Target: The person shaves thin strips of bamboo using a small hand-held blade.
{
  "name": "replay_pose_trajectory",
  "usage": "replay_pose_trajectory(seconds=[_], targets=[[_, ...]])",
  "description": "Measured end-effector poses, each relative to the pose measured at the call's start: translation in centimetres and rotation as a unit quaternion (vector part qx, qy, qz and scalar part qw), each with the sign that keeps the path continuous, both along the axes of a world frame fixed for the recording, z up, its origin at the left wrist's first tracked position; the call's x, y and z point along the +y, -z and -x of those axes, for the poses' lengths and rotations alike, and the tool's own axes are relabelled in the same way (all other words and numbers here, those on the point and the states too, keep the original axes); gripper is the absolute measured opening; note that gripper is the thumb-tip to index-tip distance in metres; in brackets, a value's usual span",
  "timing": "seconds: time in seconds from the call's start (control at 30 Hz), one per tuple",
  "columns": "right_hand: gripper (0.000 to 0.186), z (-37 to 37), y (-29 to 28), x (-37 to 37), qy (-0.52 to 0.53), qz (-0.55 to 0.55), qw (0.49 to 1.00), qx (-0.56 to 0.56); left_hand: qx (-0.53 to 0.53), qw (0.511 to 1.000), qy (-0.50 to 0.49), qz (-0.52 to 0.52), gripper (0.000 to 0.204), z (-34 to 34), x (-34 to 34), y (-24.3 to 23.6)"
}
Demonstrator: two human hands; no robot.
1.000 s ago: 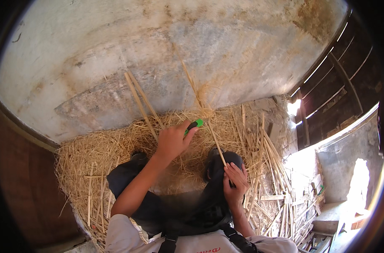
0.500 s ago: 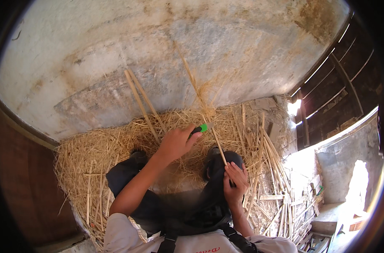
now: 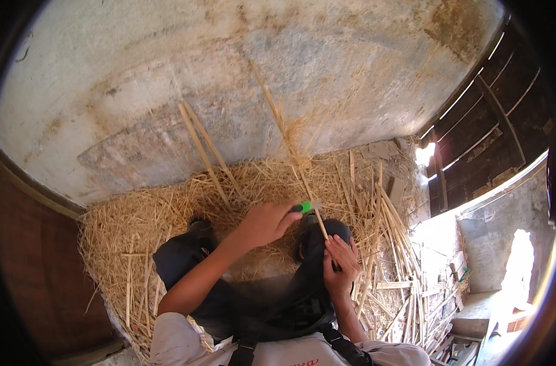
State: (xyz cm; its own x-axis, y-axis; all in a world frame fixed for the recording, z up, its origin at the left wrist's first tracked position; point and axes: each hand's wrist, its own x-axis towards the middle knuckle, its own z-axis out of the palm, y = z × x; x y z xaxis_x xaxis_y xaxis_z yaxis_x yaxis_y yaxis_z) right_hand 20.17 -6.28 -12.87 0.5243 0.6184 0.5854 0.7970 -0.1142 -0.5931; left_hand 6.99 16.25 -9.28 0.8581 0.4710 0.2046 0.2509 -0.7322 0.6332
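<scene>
My left hand point(image 3: 264, 226) is closed round a green and black utility knife point(image 3: 305, 207). Its blade lies at a long thin wooden strip, perhaps bamboo point(image 3: 306, 184), a short way above my right knee. That strip slants from the wall down to the knee. A tuft of fine curled shavings point(image 3: 297, 135) clings to it partway up. My right hand point(image 3: 341, 263) grips the strip's near end against the dark trouser leg. A small dark thing shows under its fingers; I cannot make out what it is.
Two pale strips point(image 3: 198, 135) lean on the stained wall point(image 3: 168, 79) to the left. Shavings point(image 3: 131, 213) cover the floor round my feet. Many loose strips point(image 3: 406, 256) lie in a pile at the right. A dark slatted panel point(image 3: 491, 128) stands beyond.
My left hand has drawn the knife down along the strip, nearer to my right knee and right hand. The right hand keeps its place on the strip.
</scene>
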Motion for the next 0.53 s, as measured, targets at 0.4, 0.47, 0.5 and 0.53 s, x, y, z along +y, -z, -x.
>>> replay_pose_trajectory(seconds=[0.4,0.47,0.5,0.53], targets=[[0.033,-0.1,0.2,-0.1,-0.002,0.005,1.000,-0.002,0.010,0.996,0.019,-0.088,0.053,-0.6,0.4,1.2],[0.033,-0.2,0.2,-0.1,-0.003,0.005,1.000,0.002,-0.001,0.997,0.005,-0.083,0.053,-0.8,0.0,2.2],[0.033,-0.2,0.2,-0.1,-0.004,0.006,1.000,0.005,-0.006,0.997,-0.001,-0.081,0.053,-1.0,-0.4,2.4],[0.033,-0.2,0.2,-0.2,-0.004,0.006,1.000,0.009,0.014,0.996,-0.018,-0.082,0.054,-0.9,-0.8,2.7]])
